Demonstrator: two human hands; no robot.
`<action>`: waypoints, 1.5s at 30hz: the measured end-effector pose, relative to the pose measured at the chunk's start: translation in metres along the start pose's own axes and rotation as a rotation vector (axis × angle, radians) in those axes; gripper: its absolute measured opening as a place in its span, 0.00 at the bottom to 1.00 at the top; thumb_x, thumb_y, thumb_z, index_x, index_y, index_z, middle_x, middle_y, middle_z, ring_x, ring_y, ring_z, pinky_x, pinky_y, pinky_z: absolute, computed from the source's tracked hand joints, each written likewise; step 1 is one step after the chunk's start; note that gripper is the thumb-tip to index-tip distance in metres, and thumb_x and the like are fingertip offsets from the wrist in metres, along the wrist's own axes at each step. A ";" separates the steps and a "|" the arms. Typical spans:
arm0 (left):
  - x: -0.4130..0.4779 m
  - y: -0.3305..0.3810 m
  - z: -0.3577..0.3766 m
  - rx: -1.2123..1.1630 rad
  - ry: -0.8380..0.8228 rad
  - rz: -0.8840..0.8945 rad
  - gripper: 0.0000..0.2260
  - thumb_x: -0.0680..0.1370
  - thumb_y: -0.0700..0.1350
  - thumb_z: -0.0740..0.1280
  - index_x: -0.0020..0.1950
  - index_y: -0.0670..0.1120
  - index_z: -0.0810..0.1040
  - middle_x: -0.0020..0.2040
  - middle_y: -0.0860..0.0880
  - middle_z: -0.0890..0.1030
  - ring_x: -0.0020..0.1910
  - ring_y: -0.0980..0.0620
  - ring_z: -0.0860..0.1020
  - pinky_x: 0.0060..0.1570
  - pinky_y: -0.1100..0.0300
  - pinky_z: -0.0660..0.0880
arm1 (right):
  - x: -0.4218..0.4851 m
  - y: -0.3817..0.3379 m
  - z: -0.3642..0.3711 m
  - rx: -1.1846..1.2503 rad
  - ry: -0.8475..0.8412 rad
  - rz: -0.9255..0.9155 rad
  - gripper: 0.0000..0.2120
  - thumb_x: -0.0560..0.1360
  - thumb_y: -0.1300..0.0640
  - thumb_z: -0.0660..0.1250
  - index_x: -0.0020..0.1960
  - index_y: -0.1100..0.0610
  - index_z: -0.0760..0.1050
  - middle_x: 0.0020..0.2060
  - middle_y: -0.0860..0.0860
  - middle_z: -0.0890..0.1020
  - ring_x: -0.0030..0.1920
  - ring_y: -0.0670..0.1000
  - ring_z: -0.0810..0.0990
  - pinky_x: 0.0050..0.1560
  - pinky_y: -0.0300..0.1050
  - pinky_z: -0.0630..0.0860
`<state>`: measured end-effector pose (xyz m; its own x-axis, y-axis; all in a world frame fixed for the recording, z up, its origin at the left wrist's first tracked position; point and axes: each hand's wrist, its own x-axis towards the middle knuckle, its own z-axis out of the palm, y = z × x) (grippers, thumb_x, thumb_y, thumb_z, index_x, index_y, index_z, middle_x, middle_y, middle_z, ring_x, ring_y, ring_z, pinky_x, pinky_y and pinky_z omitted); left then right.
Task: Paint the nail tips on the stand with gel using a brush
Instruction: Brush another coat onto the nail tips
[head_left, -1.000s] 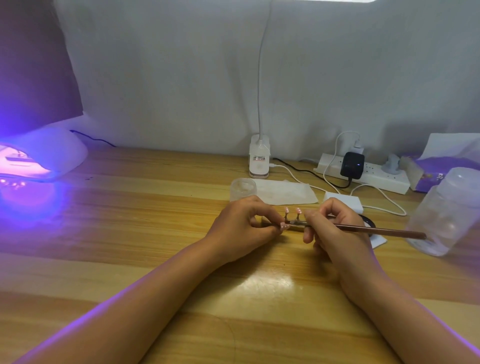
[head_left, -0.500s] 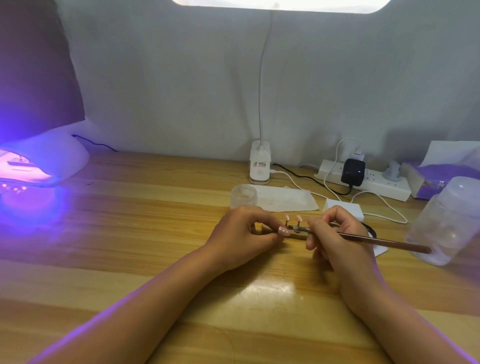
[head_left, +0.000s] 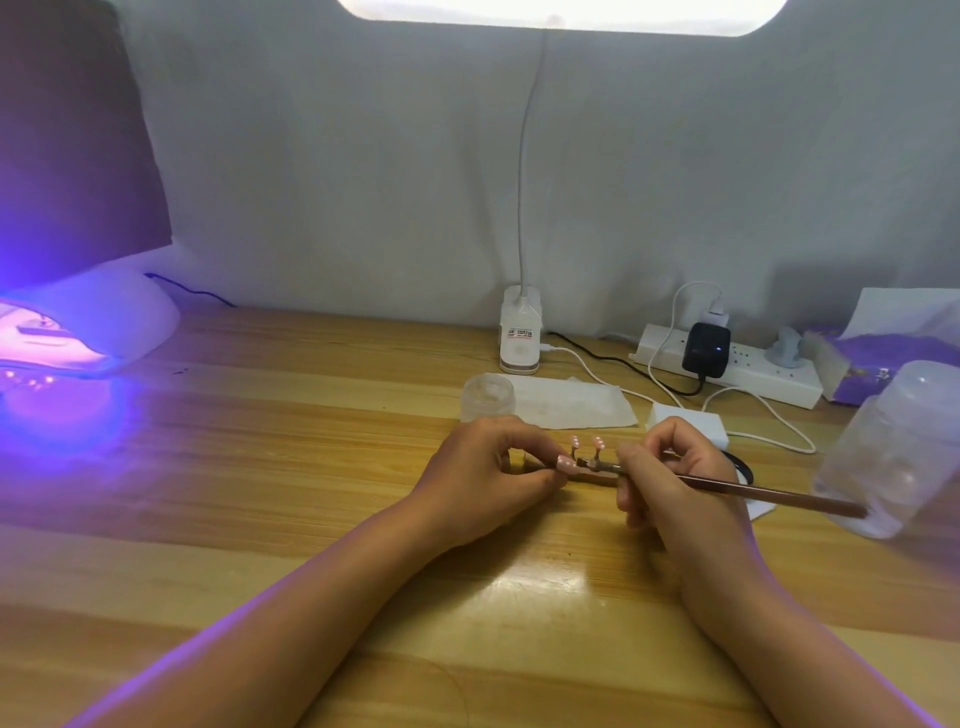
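Note:
A small dark stand (head_left: 597, 475) lies on the wooden table between my hands. Two pink nail tips (head_left: 587, 442) rise from it on thin posts. My left hand (head_left: 488, 478) pinches a third pink nail tip (head_left: 565, 463) at the stand's left end. My right hand (head_left: 670, 483) grips a brown brush (head_left: 769, 493) like a pen, its handle pointing right. The brush head (head_left: 584, 461) sits right beside the pinched tip. Most of the stand is hidden by my fingers.
A glowing purple curing lamp (head_left: 78, 332) stands at the far left. A small clear jar (head_left: 487, 397) and a white wipe (head_left: 571, 410) lie behind my hands. A lamp base (head_left: 521, 338), power strip (head_left: 727, 371), tissue box (head_left: 883, 364) and clear plastic container (head_left: 898, 452) fill the right.
The camera has tilted up a little, so the lamp head shows at the top. My hands, the stand and the brush have hardly moved.

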<state>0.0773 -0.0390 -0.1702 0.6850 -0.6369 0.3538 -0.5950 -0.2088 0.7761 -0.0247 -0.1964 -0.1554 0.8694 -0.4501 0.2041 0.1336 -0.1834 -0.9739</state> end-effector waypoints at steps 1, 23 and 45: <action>0.000 0.000 0.000 0.003 -0.002 -0.006 0.04 0.75 0.46 0.74 0.48 0.54 0.85 0.46 0.56 0.83 0.31 0.66 0.73 0.32 0.67 0.65 | 0.000 -0.001 0.000 0.006 -0.023 -0.004 0.09 0.77 0.58 0.67 0.40 0.58 0.71 0.26 0.51 0.79 0.25 0.43 0.75 0.25 0.34 0.71; 0.002 -0.005 0.002 0.016 -0.006 0.027 0.05 0.74 0.43 0.75 0.49 0.51 0.86 0.46 0.55 0.82 0.32 0.70 0.72 0.31 0.76 0.64 | 0.001 0.002 0.003 -0.087 -0.062 -0.019 0.10 0.77 0.55 0.68 0.41 0.57 0.71 0.26 0.51 0.79 0.27 0.45 0.75 0.26 0.39 0.71; 0.002 -0.004 0.002 0.011 -0.015 -0.013 0.04 0.74 0.44 0.74 0.46 0.53 0.86 0.46 0.56 0.85 0.32 0.63 0.73 0.34 0.63 0.65 | 0.003 0.004 0.002 -0.080 -0.046 -0.020 0.09 0.77 0.61 0.66 0.39 0.58 0.69 0.23 0.52 0.72 0.22 0.43 0.68 0.22 0.34 0.65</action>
<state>0.0803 -0.0409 -0.1734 0.6862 -0.6453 0.3357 -0.5909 -0.2254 0.7747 -0.0210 -0.1970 -0.1591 0.8881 -0.4055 0.2165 0.1139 -0.2621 -0.9583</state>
